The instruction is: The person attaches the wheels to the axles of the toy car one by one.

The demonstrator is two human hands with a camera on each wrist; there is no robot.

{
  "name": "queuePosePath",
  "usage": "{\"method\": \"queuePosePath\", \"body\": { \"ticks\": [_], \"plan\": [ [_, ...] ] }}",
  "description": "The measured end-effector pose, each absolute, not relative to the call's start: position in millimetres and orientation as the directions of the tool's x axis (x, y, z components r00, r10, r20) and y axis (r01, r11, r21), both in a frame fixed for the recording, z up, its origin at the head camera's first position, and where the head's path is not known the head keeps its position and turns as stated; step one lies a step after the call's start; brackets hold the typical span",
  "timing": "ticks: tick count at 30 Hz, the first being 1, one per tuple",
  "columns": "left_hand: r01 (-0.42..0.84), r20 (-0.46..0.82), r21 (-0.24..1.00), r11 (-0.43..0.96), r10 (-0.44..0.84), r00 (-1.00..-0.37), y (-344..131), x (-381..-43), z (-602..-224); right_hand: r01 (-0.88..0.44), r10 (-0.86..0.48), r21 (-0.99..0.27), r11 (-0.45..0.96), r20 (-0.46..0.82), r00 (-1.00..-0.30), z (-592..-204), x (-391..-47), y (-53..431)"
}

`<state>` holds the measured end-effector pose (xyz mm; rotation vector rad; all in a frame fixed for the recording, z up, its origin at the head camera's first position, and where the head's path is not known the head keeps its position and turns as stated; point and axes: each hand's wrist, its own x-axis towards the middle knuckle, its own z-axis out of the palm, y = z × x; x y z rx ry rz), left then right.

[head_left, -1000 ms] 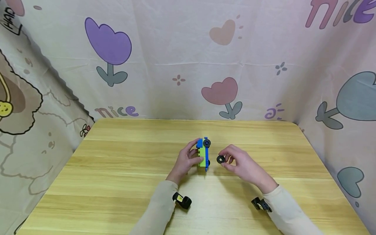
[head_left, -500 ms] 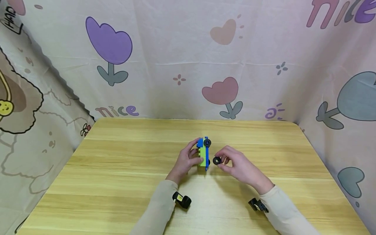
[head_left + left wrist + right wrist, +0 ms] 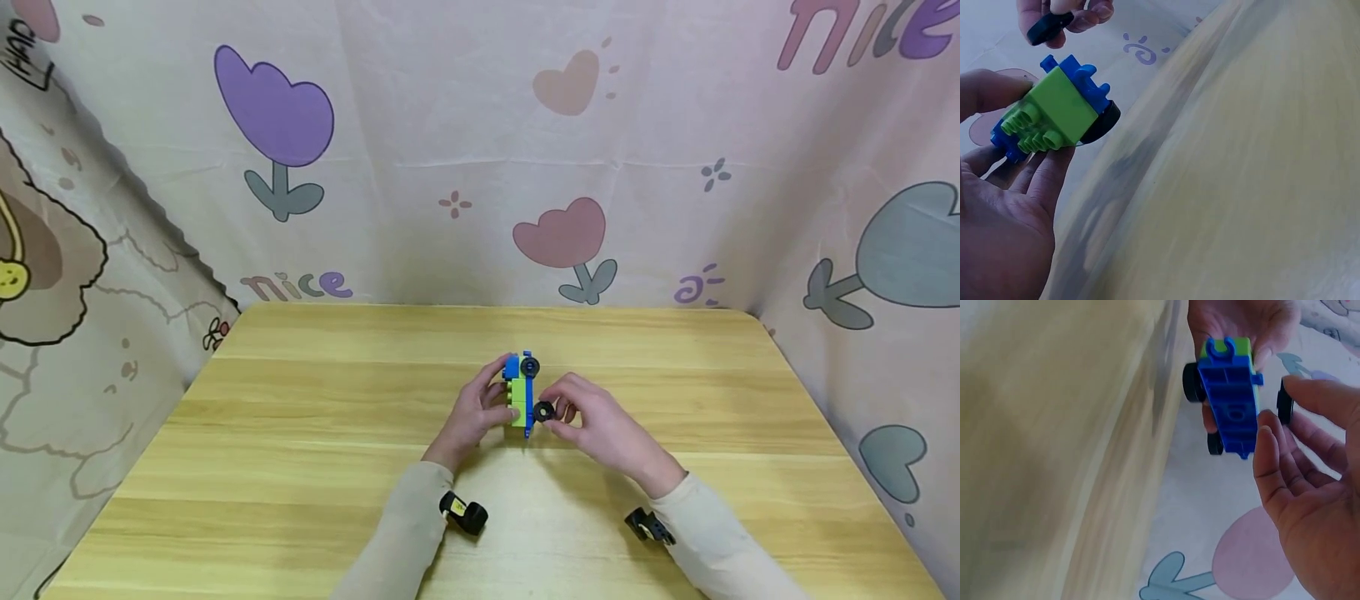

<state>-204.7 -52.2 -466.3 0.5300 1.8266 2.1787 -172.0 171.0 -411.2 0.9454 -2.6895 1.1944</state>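
Observation:
A toy car (image 3: 520,392) of lime-green and blue building blocks is gripped by my left hand (image 3: 471,417), thumb on one side and fingers on the other. Black wheels show on its chassis. In the right wrist view its blue underside (image 3: 1230,406) faces the camera, with a bare peg (image 3: 1259,379) on the side toward my right hand (image 3: 600,429). That hand pinches a loose black wheel (image 3: 544,412) between thumb and fingers. The right wrist view shows a small gap between wheel (image 3: 1285,403) and peg; the left wrist view also shows the wheel (image 3: 1049,29) apart from the car.
Beneath both hands is a light wooden table (image 3: 300,400). Behind it hangs a patterned cloth (image 3: 420,125) with flowers and hearts, and more cloth lines both sides. A black wrist camera (image 3: 465,512) is on the left sleeve, another (image 3: 649,527) on the right.
My right hand has moved left with the wheel, bringing it close to the toy car's lower end. My left hand and the car have stayed nearly in place.

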Motion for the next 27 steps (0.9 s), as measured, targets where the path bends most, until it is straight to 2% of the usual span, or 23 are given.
{"method": "queuePosePath", "body": {
  "ticks": [13,27],
  "plan": [
    [0.057,0.146,0.975,-0.214,0.43,-0.891,-51.4,-204.5,-468.8,-0.527,-0.523,-0.68,0.509,0.241,-0.817,-411.0,-171.4,158.0],
    [0.035,0.119,0.979,-0.203,0.422,-0.899,-52.8,-203.3,-468.2,-0.521,-0.522,-0.682,0.513,0.234,-0.82,-415.8,-171.9,154.5]
  ]
}}
